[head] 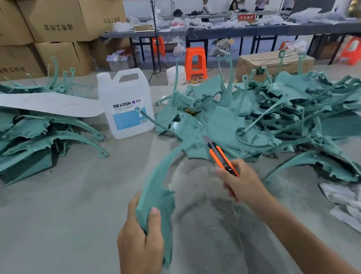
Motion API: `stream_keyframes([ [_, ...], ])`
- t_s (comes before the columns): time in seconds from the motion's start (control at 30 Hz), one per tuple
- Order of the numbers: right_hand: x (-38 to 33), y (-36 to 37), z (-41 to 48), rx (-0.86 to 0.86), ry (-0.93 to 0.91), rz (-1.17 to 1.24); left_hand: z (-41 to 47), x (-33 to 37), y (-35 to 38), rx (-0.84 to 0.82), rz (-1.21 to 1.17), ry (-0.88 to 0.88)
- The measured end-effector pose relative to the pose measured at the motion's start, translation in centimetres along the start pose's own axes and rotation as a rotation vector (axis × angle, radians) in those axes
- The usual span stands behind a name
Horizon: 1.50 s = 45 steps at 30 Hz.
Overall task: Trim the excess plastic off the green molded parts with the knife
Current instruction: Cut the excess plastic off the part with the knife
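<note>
1. The left grip (139, 238) clasps the near end of a curved green part (157, 175), in front of the white jug (126, 104).
2. The right grip (245, 181) grasps the orange knife (218, 155), its blade near the part's far end.

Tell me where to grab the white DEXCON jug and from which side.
Take the jug by its moulded loop handle on top, coming from above. It stands upright, top unobstructed, and the handle's opening faces the camera, so fingers should hook through.
</note>
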State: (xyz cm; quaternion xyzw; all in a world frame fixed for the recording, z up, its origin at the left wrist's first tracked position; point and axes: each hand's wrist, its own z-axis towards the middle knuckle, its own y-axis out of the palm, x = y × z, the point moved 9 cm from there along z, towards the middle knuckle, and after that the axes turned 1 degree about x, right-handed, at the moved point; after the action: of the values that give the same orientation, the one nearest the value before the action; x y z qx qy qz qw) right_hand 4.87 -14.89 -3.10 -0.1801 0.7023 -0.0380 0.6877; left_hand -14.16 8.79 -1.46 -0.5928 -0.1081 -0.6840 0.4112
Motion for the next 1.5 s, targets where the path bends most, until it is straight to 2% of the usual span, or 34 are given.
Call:
stream_keyframes([
  [0.17,2.3,-2.8,-6.3,0.005,0.020,0.148,-2.1,1.6,0.7,-0.036,-0.012,0.047],
  [0.37,2.3,-5.5,-11.2,-0.035,-0.060,0.121,-4.1,4.5,2.3,-0.151,0.108,0.168],
  [0.7,-1.6,-3.1,-15.5,-0.233,-0.247,-0.234,-6.7,0.2,5.3,-0.342,0.021,0.011],
  [0.83,-3.5,-2.6,-16.6,-0.301,-0.309,-0.313,-6.4,-0.6,5.4,-0.337,0.034,-0.022],
  [1.33,-4.8,-3.2,-16.9,-0.321,-0.345,-0.603,-4.1,-1.7,5.6,-0.376,0.139,0.005],
  [1.5,-5.0,-3.5,-16.9,-0.329,-0.376,-0.576,-4.2,-2.2,5.6,-0.383,0.141,-0.010],
])
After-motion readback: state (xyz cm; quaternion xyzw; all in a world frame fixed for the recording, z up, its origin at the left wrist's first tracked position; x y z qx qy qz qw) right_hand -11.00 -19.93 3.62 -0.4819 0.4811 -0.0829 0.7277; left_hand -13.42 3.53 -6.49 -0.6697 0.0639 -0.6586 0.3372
